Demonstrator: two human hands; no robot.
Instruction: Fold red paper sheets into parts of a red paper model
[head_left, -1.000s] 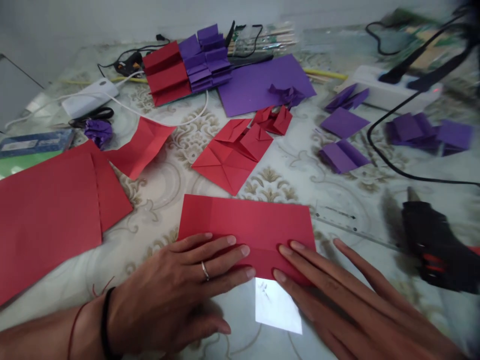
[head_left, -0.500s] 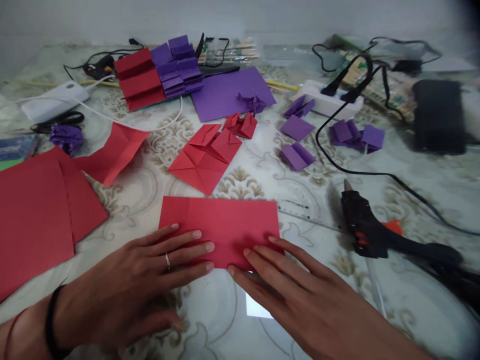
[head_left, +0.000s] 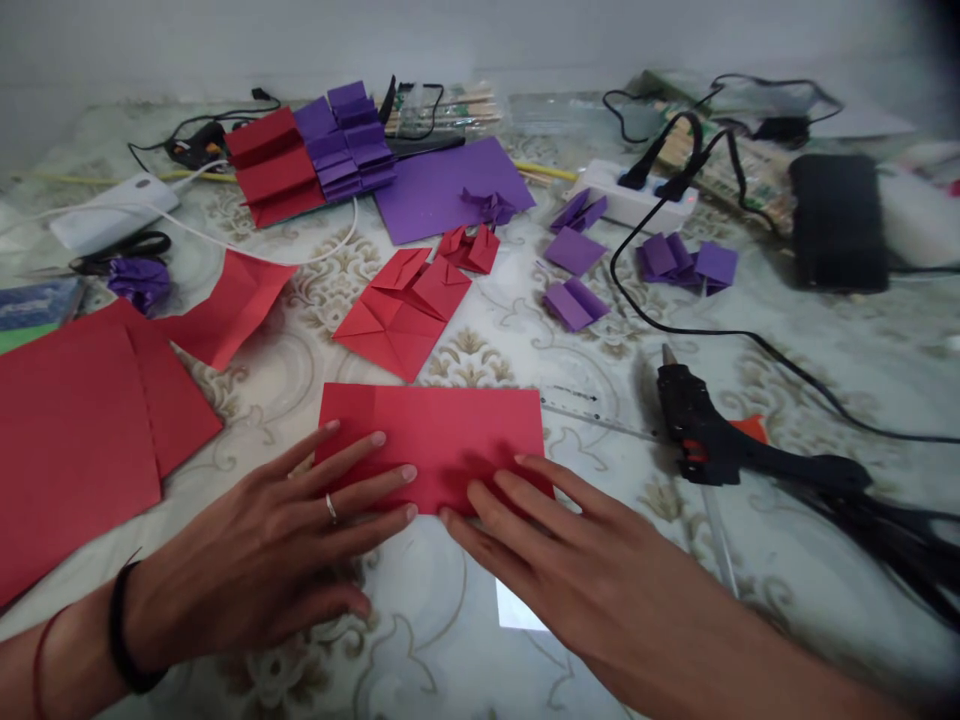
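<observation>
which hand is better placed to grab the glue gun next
Right, probably. The right hand lies flat on the near right edge of the folded red paper, on the same side as the black glue gun. The left hand presses the paper's left part, farther away.

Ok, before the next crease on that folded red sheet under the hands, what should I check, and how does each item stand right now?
1. Left hand flat on the folded red sheet, fingers spread over its near left part: ok.
2. Right hand fingertips pressing the sheet's near edge: ok.
3. Sheet lies flat on the table, no corner lifted: ok.
4. Near edges aligned under the fingers: cannot tell, hands cover them.
5. Glue gun apart from the sheet, to its right: ok.
6. Clear ruler close to the sheet's right corner; touching or not: cannot tell.
</observation>
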